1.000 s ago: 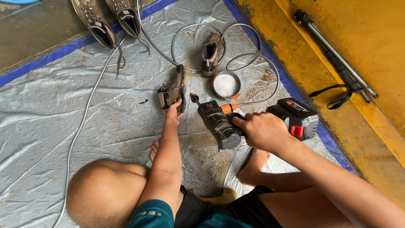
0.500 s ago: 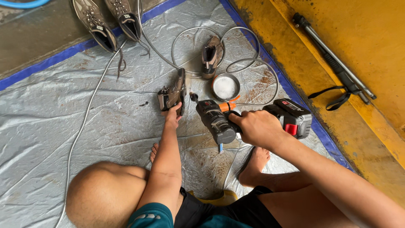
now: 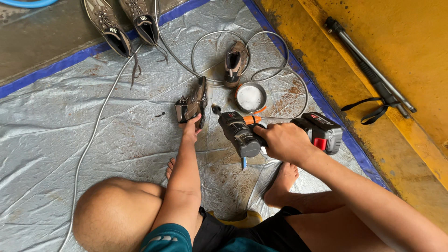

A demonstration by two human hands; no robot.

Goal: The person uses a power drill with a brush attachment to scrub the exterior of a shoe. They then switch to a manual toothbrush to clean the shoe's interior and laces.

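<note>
Head view, seated person on a grey plastic tarp (image 3: 70,135) with a blue taped edge. Far left: a thin grey hose (image 3: 95,135) runs up the tarp from the lower edge toward the top. Top left: pair of brown lace-up shoes (image 3: 123,25) lying partly on the tarp, partly on the bare floor beyond it. Bare knee low in frame, left of centre. Left hand (image 3: 190,132): grip closed on the heel end of a muddy dark shoe (image 3: 192,102), which stands on its edge on the tarp, sole side turned to the right. Just right of it, nozzle tip of a black cordless spray gun (image 3: 240,133) with orange collar sits near the shoe's sole, apart from it by a small gap. Above, a second muddy shoe (image 3: 233,63) lies inside a loop of the hose; a round tin (image 3: 250,97) with whitish contents rests just below it. Right hand (image 3: 284,142): grip wrapped full around the gun's handle; index finger position hidden, cannot tell. Battery pack (image 3: 322,133), black with red clip, at the gun's rear. Bare foot below the gun. Far right: yellow painted surface (image 3: 373,28) carrying a black lance (image 3: 368,70) with strap, well apart from the hands.
</note>
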